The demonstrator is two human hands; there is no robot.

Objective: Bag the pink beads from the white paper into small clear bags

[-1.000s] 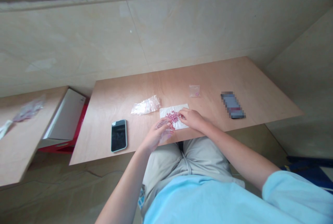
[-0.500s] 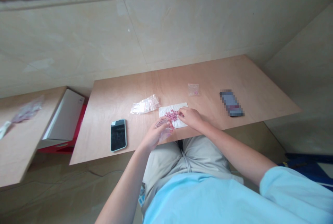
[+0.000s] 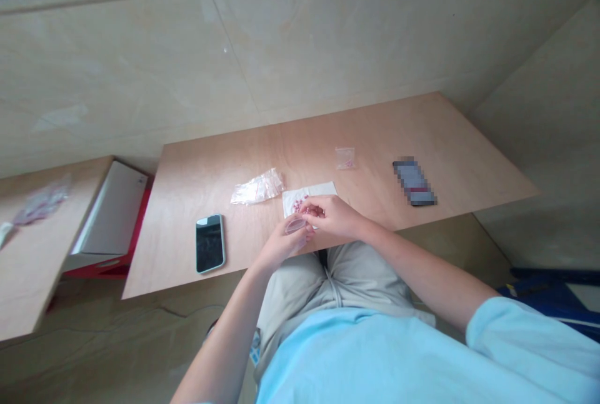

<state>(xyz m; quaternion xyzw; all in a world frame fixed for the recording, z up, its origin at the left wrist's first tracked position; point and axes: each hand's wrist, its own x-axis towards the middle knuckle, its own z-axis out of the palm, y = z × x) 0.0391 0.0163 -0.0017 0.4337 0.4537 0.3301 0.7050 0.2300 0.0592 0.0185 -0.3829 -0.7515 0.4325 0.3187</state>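
In my left hand (image 3: 277, 242), fingers closed, is a small clear plastic bag (image 3: 296, 224) with its mouth held apart. My right hand (image 3: 336, 216) has come right up against that mouth, its fingers pinched together. What sits between those fingertips is too small to make out. Below and behind the right hand lies a white sheet (image 3: 321, 189) bearing a pile of small pink beads (image 3: 298, 204), partly covered by the fingers. To the left of the sheet, a stack of flat clear bags (image 3: 259, 187) is spread out on the table.
A small bag with a little pink in it (image 3: 345, 158) lies farther back on the wooden table (image 3: 450, 141). One phone (image 3: 210, 244) rests at the left, another (image 3: 415, 182) at the right. A second table (image 3: 28, 279) with bagged items stands far left.
My right hand has moved left and toward me, from the bead pile to the bag's mouth. My left hand still holds the bag, nearly in place. The view has shifted slightly.
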